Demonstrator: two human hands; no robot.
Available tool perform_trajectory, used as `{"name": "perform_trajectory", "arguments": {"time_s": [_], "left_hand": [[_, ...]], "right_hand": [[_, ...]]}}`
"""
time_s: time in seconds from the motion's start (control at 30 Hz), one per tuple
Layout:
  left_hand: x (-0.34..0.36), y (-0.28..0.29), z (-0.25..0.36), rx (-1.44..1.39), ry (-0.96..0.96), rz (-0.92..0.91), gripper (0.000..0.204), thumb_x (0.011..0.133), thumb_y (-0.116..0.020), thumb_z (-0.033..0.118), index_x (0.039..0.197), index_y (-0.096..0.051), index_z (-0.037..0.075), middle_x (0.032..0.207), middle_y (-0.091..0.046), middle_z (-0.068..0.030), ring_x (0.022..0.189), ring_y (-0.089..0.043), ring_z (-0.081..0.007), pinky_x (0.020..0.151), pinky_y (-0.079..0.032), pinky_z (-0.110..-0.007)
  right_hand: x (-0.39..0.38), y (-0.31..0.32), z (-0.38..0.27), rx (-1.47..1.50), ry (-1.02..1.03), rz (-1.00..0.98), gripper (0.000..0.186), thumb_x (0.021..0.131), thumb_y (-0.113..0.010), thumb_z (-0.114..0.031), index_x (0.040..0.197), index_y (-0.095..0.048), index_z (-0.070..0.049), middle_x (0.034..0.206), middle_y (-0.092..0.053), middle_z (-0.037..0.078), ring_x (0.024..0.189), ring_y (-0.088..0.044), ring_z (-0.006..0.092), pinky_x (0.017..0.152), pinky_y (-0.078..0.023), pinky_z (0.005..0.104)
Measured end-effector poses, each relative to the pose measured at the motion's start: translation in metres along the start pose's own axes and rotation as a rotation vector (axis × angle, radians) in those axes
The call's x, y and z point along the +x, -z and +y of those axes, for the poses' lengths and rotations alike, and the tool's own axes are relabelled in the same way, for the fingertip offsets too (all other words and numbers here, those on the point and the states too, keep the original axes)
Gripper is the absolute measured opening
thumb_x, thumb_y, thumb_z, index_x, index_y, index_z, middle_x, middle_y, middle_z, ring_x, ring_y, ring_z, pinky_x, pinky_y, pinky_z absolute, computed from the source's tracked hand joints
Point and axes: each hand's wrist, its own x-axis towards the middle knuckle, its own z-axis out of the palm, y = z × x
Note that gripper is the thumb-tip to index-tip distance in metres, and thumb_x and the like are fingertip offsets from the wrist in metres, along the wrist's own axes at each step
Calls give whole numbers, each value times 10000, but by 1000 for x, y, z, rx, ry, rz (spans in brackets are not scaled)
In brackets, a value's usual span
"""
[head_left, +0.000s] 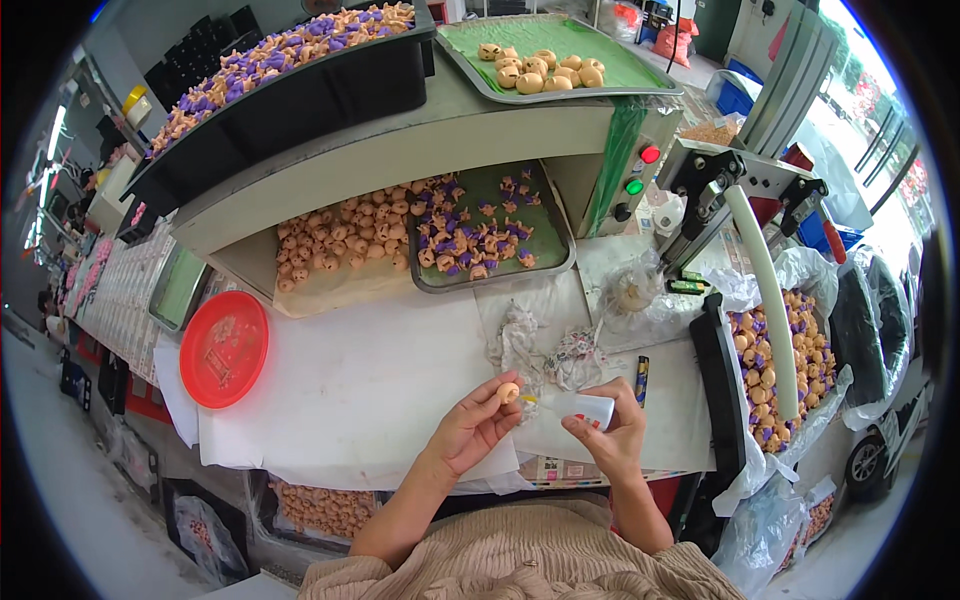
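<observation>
Pinched in the fingertips of my left hand [466, 432] is a small flesh-coloured doll head [508, 393], round with an opening. My right hand [614, 435] grips a white squeeze bottle [587, 407] with a red mark, tilted so its thin yellowish nozzle points left at the head. Whether the tip touches the head is too small to tell. Just beyond the hands lie crumpled rags [575, 358]. Under the shelf, many loose heads [345, 235] are piled beside a tray [565, 262] of small purple-and-flesh doll bodies.
A red round lid [224, 350] lies left on the white paper. At right, a press-like fixture with a pale curved tube [765, 300] stands near a bin of assembled figures [780, 375]. On the shelf sit a black bin [290, 125] of bodies and a green-lined tray [630, 65].
</observation>
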Motion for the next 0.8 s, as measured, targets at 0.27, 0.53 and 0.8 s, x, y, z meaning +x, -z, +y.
{"name": "perform_trajectory", "arguments": {"time_s": [0.27,0.53,0.8], "left_hand": [[10,18,-4,-44,37,-14,454,914,-606,236,1287,-484,6,1104,-626,-101,939,-635,-158,877,-537,-294],[14,17,-2,-10,52,14,476,904,-619,254,1277,-485,-9,1091,-626,-109,921,-638,-156,863,-544,-294],[14,15,-1,1,66,25,475,894,-631,258,1264,-500,-10,1062,-639,-97,903,-642,-146,858,-547,-291]], "right_hand": [[4,-7,-1,-159,11,2,395,705,-825,-302,871,-650,9,786,-537,54,685,-532,139,594,-405,263],[8,-10,8,-140,20,2,402,703,-827,-311,875,-655,10,771,-539,45,660,-529,120,559,-392,252],[11,-11,13,-148,19,-2,330,692,-830,-206,891,-670,2,763,-570,59,650,-538,138,538,-411,258]]}}
